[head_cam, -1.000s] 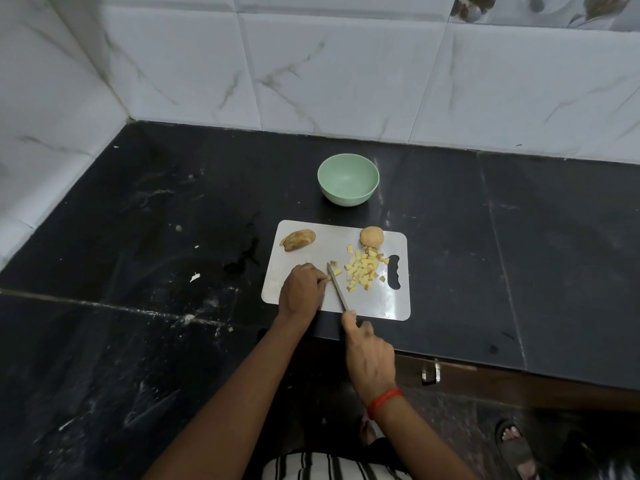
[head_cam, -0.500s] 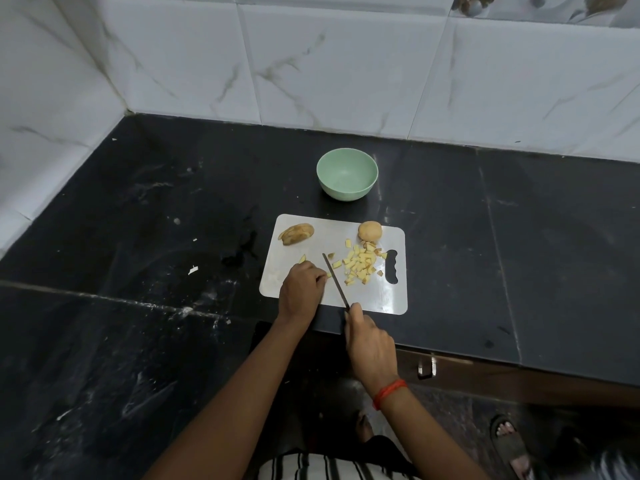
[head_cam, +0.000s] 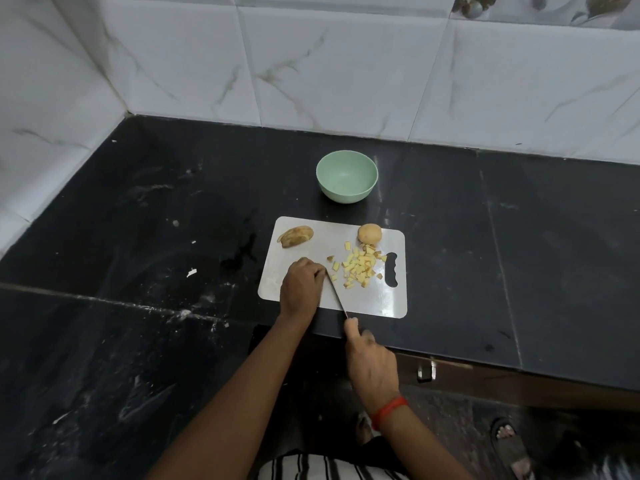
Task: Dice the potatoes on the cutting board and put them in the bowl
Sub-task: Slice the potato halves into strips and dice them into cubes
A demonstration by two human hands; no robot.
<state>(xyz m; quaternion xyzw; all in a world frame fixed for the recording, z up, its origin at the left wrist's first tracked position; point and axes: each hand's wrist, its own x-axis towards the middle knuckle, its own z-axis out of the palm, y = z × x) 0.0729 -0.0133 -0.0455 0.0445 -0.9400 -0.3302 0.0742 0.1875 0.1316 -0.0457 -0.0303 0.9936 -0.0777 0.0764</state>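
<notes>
On the white cutting board (head_cam: 374, 299), near its front-left corner, I have my left hand (head_cam: 301, 284) lying knuckles up with the fingers curled down. Whatever sits under them is hidden, so I cannot tell if it grips anything. My right hand (head_cam: 372, 368) is closed around the handle of the knife (head_cam: 336, 296), off the board's front edge. The thin blade slants up across the board, its tip right beside the left fingertips. A loose heap of diced potato (head_cam: 360, 266) lies just right of the blade. A round potato (head_cam: 369, 233) sits at the far edge, and a cut potato piece (head_cam: 296, 236) at the far-left corner. Behind the board, the green bowl (head_cam: 346, 197) stands on the black counter (head_cam: 138, 220).
</notes>
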